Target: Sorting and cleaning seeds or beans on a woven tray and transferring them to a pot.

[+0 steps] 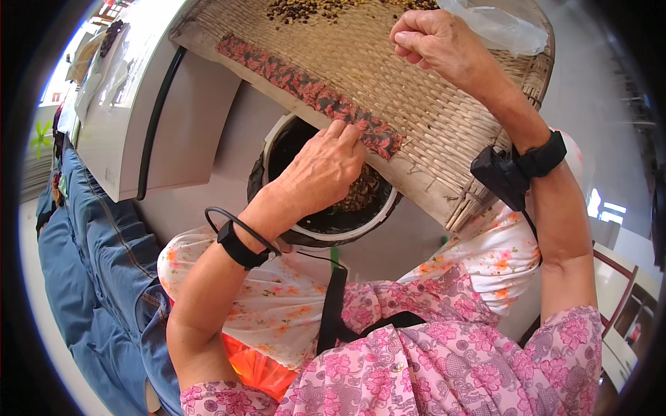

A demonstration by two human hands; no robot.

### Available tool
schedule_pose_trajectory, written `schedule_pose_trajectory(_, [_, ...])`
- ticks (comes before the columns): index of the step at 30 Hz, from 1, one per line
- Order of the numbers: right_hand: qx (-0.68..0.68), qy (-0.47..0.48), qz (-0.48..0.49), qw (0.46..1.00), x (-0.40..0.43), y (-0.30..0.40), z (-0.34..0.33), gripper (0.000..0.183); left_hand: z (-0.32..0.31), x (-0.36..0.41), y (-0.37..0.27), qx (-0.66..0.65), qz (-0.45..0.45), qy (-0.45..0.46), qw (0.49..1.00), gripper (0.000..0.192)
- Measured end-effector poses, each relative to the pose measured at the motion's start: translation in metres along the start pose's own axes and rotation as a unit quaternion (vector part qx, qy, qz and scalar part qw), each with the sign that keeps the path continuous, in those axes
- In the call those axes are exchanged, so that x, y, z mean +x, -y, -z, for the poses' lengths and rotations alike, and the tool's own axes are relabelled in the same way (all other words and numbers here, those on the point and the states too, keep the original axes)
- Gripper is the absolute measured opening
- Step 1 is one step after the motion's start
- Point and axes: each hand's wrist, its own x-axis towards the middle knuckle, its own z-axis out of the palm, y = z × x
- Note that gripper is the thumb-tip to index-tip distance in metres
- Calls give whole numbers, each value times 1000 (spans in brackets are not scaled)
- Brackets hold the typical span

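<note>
A woven wicker tray point(364, 67) slopes across the view, its near rim bound with pale cloth and a red-and-black patterned cloth strip point(312, 93). Small dark and yellowish beans or seeds point(307, 10) lie at its far side. My right hand point(434, 41) is over the tray, thumb and fingers drawn together; whether something tiny is between them cannot be seen. At the near rim is my left hand point(328, 161), fingers curled by the patterned strip with the tips hidden. Beneath it stands a bucket point(385, 210) lined with a black bag, with dry husk-like debris point(364, 190) inside.
A clear plastic bag point(504, 28) lies on the tray's far right corner. To the left stands a white cabinet-like unit point(187, 119) with a black edge strip. Blue denim cloth point(99, 249) hangs at far left. An orange-red plastic bag point(255, 364) is by my lap.
</note>
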Motion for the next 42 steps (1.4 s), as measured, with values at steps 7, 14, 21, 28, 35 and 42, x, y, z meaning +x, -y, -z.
schedule_pose_trajectory(7, [-6, -3, 5, 1000, 3, -4, -1, 22, -5, 14, -4, -38, 10, 109, 993, 24])
schedule_pose_trajectory(14, [-15, 0, 28, 999, 12, -10, -9, 22, -28, 67, -11, -14, -79, -67, 995, 40])
schedule_pose_trajectory(21, [-15, -10, 28, 999, 6, -11, -3, 21, -23, 63, -14, 6, -97, 36, 995, 20])
schedule_pose_trajectory(28, [-27, -9, 49, 998, 13, -16, -6, 21, -22, 60, -7, -18, -55, -21, 998, 15])
schedule_pose_trajectory(35, [-30, -12, 46, 998, 8, -17, -3, 21, -23, 52, -10, -76, -71, 32, 994, 18])
schedule_pose_trajectory(42, [-44, 3, 89, 995, 16, -22, -14, 21, -25, 56, -12, -75, -92, -66, 991, 13])
